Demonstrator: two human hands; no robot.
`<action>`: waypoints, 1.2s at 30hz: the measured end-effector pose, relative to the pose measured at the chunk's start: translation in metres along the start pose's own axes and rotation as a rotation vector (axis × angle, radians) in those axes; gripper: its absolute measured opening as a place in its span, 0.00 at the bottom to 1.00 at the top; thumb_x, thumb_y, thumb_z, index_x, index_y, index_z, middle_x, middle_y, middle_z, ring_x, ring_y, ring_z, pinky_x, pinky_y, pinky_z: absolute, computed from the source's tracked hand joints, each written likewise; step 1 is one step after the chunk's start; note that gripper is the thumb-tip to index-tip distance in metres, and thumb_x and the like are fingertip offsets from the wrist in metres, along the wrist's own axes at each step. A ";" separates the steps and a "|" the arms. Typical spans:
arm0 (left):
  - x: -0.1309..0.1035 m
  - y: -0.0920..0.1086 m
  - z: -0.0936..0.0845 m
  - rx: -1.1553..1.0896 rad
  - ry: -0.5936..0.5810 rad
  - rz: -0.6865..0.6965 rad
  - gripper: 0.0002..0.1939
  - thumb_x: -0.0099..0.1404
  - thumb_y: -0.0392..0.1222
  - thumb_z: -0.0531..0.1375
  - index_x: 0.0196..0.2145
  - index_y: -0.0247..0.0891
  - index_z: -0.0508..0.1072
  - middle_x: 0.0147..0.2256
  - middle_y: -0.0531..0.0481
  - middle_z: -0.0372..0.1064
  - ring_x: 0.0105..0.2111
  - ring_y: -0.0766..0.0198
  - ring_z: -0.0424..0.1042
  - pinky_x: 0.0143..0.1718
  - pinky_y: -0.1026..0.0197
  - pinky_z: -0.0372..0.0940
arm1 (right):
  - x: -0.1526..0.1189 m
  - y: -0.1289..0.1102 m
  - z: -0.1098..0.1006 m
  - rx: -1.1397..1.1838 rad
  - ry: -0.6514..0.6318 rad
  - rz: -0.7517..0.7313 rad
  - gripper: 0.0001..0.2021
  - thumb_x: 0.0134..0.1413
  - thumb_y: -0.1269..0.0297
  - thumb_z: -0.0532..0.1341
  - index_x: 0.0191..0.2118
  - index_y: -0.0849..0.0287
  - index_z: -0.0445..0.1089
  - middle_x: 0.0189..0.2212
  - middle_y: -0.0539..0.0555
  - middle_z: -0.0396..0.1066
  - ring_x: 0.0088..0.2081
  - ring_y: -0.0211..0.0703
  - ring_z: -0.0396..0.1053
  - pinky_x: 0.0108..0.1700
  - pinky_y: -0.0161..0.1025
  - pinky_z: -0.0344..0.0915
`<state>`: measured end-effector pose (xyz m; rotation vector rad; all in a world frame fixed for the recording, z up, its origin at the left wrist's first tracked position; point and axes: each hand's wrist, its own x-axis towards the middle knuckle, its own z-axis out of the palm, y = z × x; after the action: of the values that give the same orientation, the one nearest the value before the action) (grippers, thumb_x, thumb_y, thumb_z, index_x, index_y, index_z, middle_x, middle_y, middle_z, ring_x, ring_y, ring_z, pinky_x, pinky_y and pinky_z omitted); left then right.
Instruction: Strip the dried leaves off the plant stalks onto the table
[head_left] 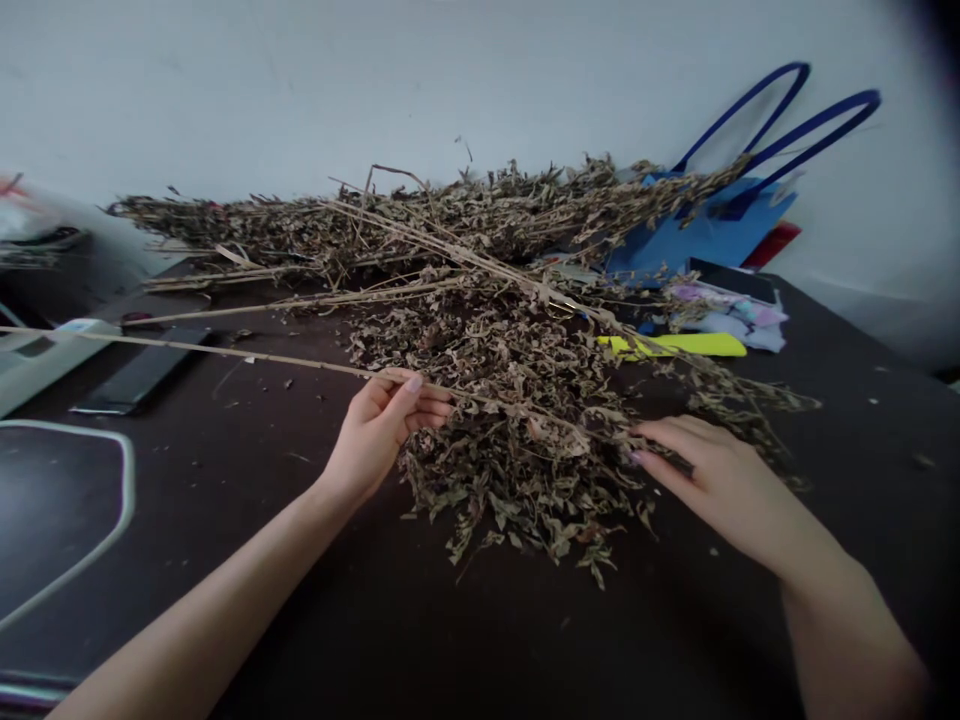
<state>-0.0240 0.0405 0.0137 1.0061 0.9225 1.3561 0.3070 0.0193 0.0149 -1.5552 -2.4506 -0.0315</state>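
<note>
My left hand (382,425) pinches a long, thin dried stalk (187,348) whose bare end reaches far to the left. The stalk's leafy end runs right across a heap of loose dried leaves (517,440) on the dark table (450,620). At that leafy end my right hand (705,470) grips the same stalk, fingers closed around the foliage. Behind the heap lies a large bundle of dried leafy stalks (420,225), stretched across the table's back.
A blue bag with looped handles (712,215) stands at the back right against the white wall. A yellow strip (679,345) and pale wrappers (731,315) lie in front of it. A flat black object (142,375) and a white-edged item (67,500) sit at left.
</note>
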 end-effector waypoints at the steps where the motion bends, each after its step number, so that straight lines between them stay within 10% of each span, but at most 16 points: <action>1: 0.001 0.001 -0.001 0.006 0.002 0.002 0.06 0.63 0.39 0.57 0.33 0.33 0.66 0.32 0.44 0.73 0.29 0.65 0.73 0.32 0.63 0.67 | 0.001 -0.002 0.001 -0.005 -0.007 -0.010 0.13 0.60 0.56 0.49 0.42 0.56 0.66 0.40 0.56 0.69 0.40 0.49 0.67 0.39 0.45 0.64; 36: 0.005 -0.012 -0.006 -0.100 0.024 -0.185 0.06 0.59 0.38 0.61 0.32 0.32 0.70 0.31 0.49 0.69 0.27 0.70 0.70 0.25 0.70 0.64 | 0.005 -0.040 0.008 0.076 0.258 -0.129 0.08 0.58 0.67 0.52 0.39 0.58 0.66 0.36 0.55 0.69 0.38 0.44 0.68 0.39 0.40 0.65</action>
<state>-0.0257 0.0460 0.0008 0.8099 0.9327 1.2484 0.2674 0.0077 0.0127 -1.2722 -2.3154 -0.1507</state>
